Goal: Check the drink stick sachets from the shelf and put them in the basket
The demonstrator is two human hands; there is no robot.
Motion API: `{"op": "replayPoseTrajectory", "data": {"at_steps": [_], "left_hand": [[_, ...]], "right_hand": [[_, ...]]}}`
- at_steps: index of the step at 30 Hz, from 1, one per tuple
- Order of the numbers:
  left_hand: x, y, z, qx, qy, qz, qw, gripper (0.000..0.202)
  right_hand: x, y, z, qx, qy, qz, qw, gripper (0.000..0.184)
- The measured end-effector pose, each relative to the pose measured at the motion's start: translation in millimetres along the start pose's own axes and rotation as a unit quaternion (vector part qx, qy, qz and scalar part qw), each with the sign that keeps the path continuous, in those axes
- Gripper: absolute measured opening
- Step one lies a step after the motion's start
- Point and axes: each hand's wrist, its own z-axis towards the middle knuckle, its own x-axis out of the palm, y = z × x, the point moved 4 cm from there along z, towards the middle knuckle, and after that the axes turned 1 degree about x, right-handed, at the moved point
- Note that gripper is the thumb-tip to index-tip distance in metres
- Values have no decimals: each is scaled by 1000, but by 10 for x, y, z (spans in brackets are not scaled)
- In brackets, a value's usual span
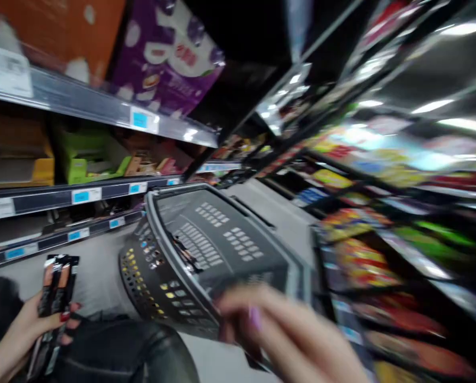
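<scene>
My left hand [42, 324] is closed around several slim black packets [58, 290] with orange stripes, held upright at the lower left. In front of me a dark grey shopping basket [190, 290] with a lattice of holes stands tilted in the view. Inside it lies a thin dark packet [184, 252] with some orange on it. My right hand [286, 330] is by the near rim of the basket, blurred by motion. Its fingers are curled, with the thumb against them; what they hold, if anything, is hidden.
Store shelves [90, 194] with price tags and open cartons run along the left. A purple box [170, 58] stands on the upper shelf. Blurred racks of bright snack bags [366, 260] line the right. My dark-clad knee [130, 351] is below the basket.
</scene>
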Motion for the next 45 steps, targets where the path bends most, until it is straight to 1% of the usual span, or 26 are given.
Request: {"op": "replayPoseTrajectory", "data": {"at_steps": [1,2,3,5,6,7,8,10,11,13,15,17,19,21,22,23,27,30,32,34,36,38,41,43,44,45], "left_hand": [[42,-49,-38,5,9,-5,1000,64],[66,-86,-61,10,19,-8,1000,61],[72,-113,-72,19,28,-7,999,57],[39,-136,-64,34,31,17,999,54],[11,-139,-49,43,27,36,998,54],[-18,-139,-31,52,20,59,997,54],[-43,-140,-11,62,14,84,994,53],[-59,-138,18,79,28,128,988,51],[-56,-130,23,75,47,137,987,48],[-35,-103,4,39,108,116,987,46],[-18,-91,-45,-13,166,62,984,49],[-22,-116,-84,-40,188,38,981,57],[-57,-176,-81,-22,153,48,987,62],[-92,-240,-54,18,95,52,994,57],[-98,-264,-42,38,73,50,995,53],[-94,-279,-34,54,61,47,996,50],[-40,-295,-49,86,57,61,993,43],[-49,-344,-80,110,28,43,993,39],[-93,-406,-94,127,-9,26,991,40],[-159,-480,-107,148,-64,6,987,44],[-217,-543,-126,165,-117,-15,979,50],[-244,-577,-145,174,-147,-30,973,53],[-248,-569,-147,168,-146,-41,974,52],[-258,-537,-124,153,-129,-57,978,49],[-265,-515,-105,143,-119,-70,980,47],[-274,-486,-84,129,-109,-84,982,45]], "right_hand": [[293,82,-125,-13,59,35,998,14],[602,107,-191,-6,98,58,993,10],[937,88,-200,14,140,81,987,11],[1574,-61,-70,107,163,151,969,12],[1867,-147,27,152,178,217,948,17],[2111,-230,124,187,182,274,926,22],[2300,-302,206,208,180,323,905,28],[2512,-418,283,231,165,410,867,37],[2544,-462,277,236,154,441,852,39],[2514,-526,208,246,133,484,829,43],[2419,-563,125,251,125,500,819,45],[2307,-593,84,250,109,508,817,43],[2192,-633,92,240,58,510,824,39],[2114,-670,115,232,3,510,829,36],[2101,-675,123,229,-10,514,827,35],[2105,-670,128,229,-10,520,823,34],[2163,-592,114,245,12,539,806,35],[2150,-560,89,262,-17,530,806,30],[2113,-551,72,262,-44,523,810,29],[2073,-533,59,247,-57,520,815,32],[2049,-503,50,229,-45,522,821,38],[2038,-480,41,220,-31,522,824,40],[2019,-473,22,211,-32,535,817,40],[2012,-468,3,200,-21,563,801,35],[2019,-454,-10,192,3,582,790,34],[2033,-436,-26,186,37,596,780,39]]}}
